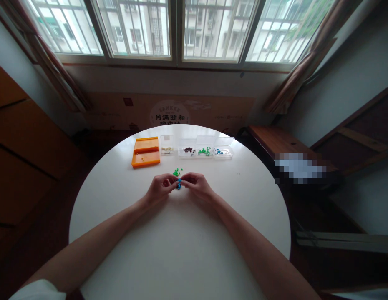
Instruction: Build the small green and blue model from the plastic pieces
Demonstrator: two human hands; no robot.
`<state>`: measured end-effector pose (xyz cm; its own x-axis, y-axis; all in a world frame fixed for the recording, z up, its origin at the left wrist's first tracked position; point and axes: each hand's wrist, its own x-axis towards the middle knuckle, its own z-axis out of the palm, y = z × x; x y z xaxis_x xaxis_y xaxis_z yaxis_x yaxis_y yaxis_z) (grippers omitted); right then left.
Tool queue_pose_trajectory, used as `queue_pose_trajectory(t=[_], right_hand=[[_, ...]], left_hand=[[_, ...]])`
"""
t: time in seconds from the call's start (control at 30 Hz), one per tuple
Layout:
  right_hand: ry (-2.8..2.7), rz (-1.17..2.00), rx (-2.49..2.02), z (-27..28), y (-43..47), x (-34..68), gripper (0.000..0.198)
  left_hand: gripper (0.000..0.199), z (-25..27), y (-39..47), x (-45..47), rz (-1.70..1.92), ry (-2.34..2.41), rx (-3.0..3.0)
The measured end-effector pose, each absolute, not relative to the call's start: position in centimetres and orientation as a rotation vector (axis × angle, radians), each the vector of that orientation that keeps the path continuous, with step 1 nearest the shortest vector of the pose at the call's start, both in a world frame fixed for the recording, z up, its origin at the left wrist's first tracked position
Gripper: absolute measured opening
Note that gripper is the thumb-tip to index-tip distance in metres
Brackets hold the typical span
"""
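Observation:
Near the middle of the round white table, my left hand and my right hand meet at the fingertips. Between them is a small blue assembly with dark parts, which looks like tiny building bricks joined together. Both hands pinch it, the left from its left side and the right from its right. My fingers cover part of it, so its exact shape does not show. Just beyond the fingertips lies a small heap of bright green pieces.
An orange box with a few small yellowish pieces stands at the back left of the table. Beside it, clear plastic cases hold cream pieces, dark brown pieces, green pieces and blue pieces. A wooden bench stands right.

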<state>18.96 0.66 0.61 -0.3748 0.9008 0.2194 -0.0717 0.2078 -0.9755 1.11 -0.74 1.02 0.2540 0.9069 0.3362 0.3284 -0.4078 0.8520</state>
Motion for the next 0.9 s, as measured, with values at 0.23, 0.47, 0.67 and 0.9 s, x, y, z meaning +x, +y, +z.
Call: queue_pose_trajectory(t=[0.23,0.47,0.67,0.9], right_hand=[[-1.570,1.321,-0.819,0.53,0.69,19.01,0.025],[-1.550,1.336,-0.819,0.78,0.59,18.98,0.024],[-1.548,1.339,-0.812,0.76,0.61,18.98,0.022],[-1.561,1.308,-0.833,0.95,0.51,18.98,0.025]], left_hand=[[0.024,0.96,-0.75,1.08,1.124,1.128,1.873],[0.025,0.97,-0.80,1.11,1.126,1.126,1.882],[0.024,1.08,-0.82,1.13,1.120,1.130,1.879],[0.026,0.98,-0.75,1.10,1.139,1.112,1.887]])
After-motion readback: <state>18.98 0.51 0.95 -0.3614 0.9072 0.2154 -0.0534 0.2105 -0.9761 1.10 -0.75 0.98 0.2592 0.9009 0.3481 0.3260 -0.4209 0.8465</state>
